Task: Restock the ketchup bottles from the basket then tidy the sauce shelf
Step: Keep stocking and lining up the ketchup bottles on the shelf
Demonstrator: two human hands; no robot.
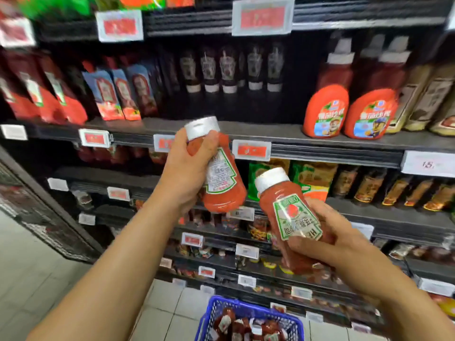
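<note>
My left hand (183, 168) grips a red ketchup bottle (221, 175) with a white cap, held tilted in front of the sauce shelf (258, 134). My right hand (327, 239) holds a second ketchup bottle (288, 217) lower and to the right, label facing me. A row of dark ketchup bottles (229, 70) stands far back on that shelf, with bare shelf in front of them. The blue basket (216, 308) sits on the floor below, with several more bottles inside.
Red and blue sauce pouches (115, 94) stand on the shelf's left. Two large red squeeze bottles (349, 112) stand on its right, beside tan bottles (423, 99). Lower shelves hold packets and jars. Pale floor tiles (37, 267) lie to the left.
</note>
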